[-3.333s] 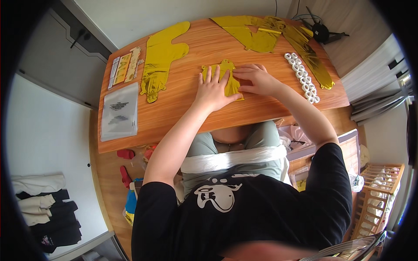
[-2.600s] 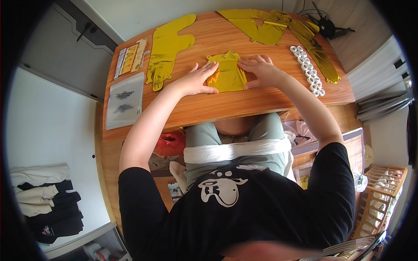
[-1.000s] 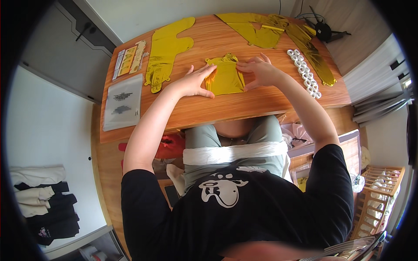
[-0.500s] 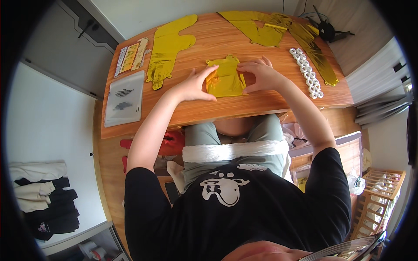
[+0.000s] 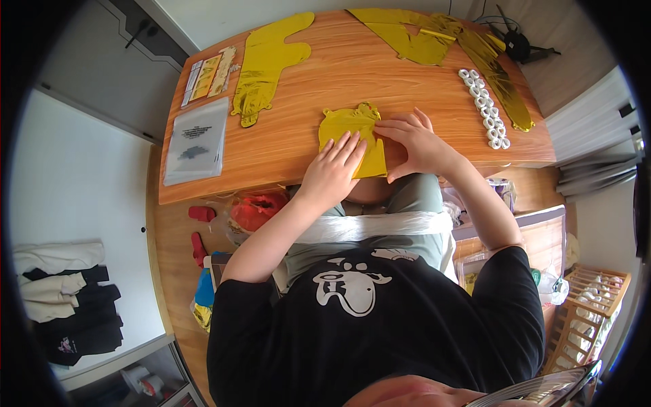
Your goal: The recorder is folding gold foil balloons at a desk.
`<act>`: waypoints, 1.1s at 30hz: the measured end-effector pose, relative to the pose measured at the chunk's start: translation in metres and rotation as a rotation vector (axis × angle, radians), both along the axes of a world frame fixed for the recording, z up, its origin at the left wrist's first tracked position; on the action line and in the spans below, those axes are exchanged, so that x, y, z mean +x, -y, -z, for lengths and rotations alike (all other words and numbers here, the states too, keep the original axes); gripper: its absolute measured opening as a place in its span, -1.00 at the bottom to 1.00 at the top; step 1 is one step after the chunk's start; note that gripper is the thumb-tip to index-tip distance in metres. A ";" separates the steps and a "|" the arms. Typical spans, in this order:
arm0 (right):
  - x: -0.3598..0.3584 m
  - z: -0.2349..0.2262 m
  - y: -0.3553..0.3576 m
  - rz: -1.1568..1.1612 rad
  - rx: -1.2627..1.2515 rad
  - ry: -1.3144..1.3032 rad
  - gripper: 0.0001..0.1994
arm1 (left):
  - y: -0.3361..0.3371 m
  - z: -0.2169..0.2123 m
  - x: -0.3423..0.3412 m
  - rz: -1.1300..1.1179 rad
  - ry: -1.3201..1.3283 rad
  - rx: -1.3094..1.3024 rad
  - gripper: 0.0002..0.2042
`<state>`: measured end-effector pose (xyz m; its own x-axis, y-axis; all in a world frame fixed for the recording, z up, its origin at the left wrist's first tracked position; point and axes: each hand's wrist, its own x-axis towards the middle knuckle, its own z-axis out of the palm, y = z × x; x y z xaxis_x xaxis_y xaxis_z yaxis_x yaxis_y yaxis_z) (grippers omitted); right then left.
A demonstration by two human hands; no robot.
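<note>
A folded gold foil piece (image 5: 352,136) is pressed flat on the wooden surface (image 5: 298,129), near its front edge. The left hand (image 5: 332,169) is laid on the foil's lower left with fingers spread open. The right hand (image 5: 415,141) is laid on its right edge, fingers flat and extended, nothing gripped.

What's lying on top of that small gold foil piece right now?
Both hands press flat on the gold foil piece: left hand on its lower left, right hand on its right edge. Foil beneath the palms is hidden.
</note>
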<state>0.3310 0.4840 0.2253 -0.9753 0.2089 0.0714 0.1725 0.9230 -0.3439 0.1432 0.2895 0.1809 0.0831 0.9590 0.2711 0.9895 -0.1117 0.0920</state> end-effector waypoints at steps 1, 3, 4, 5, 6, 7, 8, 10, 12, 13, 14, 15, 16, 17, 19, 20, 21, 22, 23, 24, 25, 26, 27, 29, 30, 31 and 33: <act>0.002 0.000 0.000 -0.010 -0.005 -0.019 -0.09 | 0.000 0.000 -0.002 0.014 0.025 0.002 -0.27; 0.004 0.003 0.003 -0.017 -0.012 -0.039 -0.13 | 0.000 -0.004 -0.004 0.027 0.054 -0.012 -0.28; 0.005 0.008 0.005 -0.021 0.018 -0.127 -0.25 | 0.001 -0.005 -0.006 0.039 0.084 -0.023 -0.30; 0.005 0.010 0.007 -0.025 0.051 -0.214 -0.36 | 0.001 -0.005 -0.008 0.042 0.083 -0.023 -0.30; 0.004 0.011 0.008 -0.022 0.051 -0.215 -0.36 | 0.001 -0.004 -0.010 0.044 0.101 -0.031 -0.30; 0.002 0.012 0.010 -0.075 0.045 -0.279 -0.48 | 0.002 -0.004 -0.011 0.047 0.119 -0.039 -0.31; 0.001 0.012 0.011 -0.128 0.041 -0.342 -0.60 | 0.001 -0.006 -0.012 0.050 0.119 -0.038 -0.31; -0.001 0.009 0.013 -0.179 0.090 -0.449 -0.71 | 0.001 -0.010 -0.014 0.071 0.210 -0.061 -0.31; -0.003 0.013 0.012 -0.235 0.018 -0.481 -0.72 | 0.001 -0.012 -0.017 0.091 0.277 -0.044 -0.31; -0.003 0.014 0.011 -0.235 0.018 -0.482 -0.72 | 0.001 -0.014 -0.018 0.110 0.346 -0.025 -0.32; -0.003 0.010 0.011 -0.235 0.048 -0.509 -0.73 | 0.002 -0.018 -0.018 0.112 0.347 -0.026 -0.32; -0.003 0.008 0.012 -0.235 0.080 -0.535 -0.73 | 0.004 -0.023 -0.019 0.108 0.217 0.091 -0.36; -0.002 0.006 0.013 -0.232 0.081 -0.534 -0.73 | 0.006 -0.029 -0.020 0.104 0.086 0.208 -0.41; -0.002 0.004 0.014 -0.218 0.065 -0.547 -0.74 | 0.009 -0.034 -0.021 0.106 0.086 0.209 -0.41; 0.001 -0.004 0.019 -0.200 0.052 -0.560 -0.74 | 0.015 -0.043 -0.023 0.088 0.159 0.362 -0.63; 0.003 -0.011 0.023 -0.169 -0.011 -0.546 -0.78 | 0.016 -0.050 -0.025 0.090 0.158 0.364 -0.63; 0.004 -0.018 0.026 -0.137 -0.073 -0.532 -0.81 | 0.016 -0.057 -0.027 0.120 0.254 0.384 -0.72; 0.006 -0.024 0.030 -0.137 -0.070 -0.535 -0.81 | 0.016 -0.064 -0.028 0.150 0.350 0.402 -0.80; 0.008 -0.030 0.033 -0.114 -0.188 -0.530 -0.76 | 0.014 -0.080 -0.024 0.155 0.476 0.413 -0.84; 0.010 -0.036 0.036 -0.087 -0.306 -0.524 -0.71 | 0.013 -0.092 -0.023 0.162 0.476 0.414 -0.84; 0.011 -0.043 0.039 -0.082 -0.303 -0.526 -0.71 | 0.012 -0.103 -0.022 0.100 0.585 0.318 -0.85; 0.013 -0.051 0.041 0.018 -0.640 -0.471 -0.64 | 0.009 -0.117 -0.021 0.044 0.691 0.218 -0.85; 0.011 -0.057 0.044 0.116 -0.971 -0.406 -0.57 | 0.006 -0.135 -0.024 -0.026 0.685 0.043 -0.86; 0.001 -0.055 0.036 0.169 -0.975 -0.383 -0.53 | -0.014 -0.137 -0.042 -0.055 0.791 -0.149 -0.82; -0.006 -0.051 0.030 0.215 -0.989 -0.353 -0.48 | -0.027 -0.134 -0.053 -0.102 0.828 -0.245 -0.79; -0.014 -0.042 0.022 0.247 -0.940 -0.357 -0.50 | -0.044 -0.126 -0.063 -0.101 0.791 -0.267 -0.74; -0.030 -0.023 0.008 0.308 -0.789 -0.377 -0.49 | -0.074 -0.102 -0.078 -0.129 0.766 -0.275 -0.73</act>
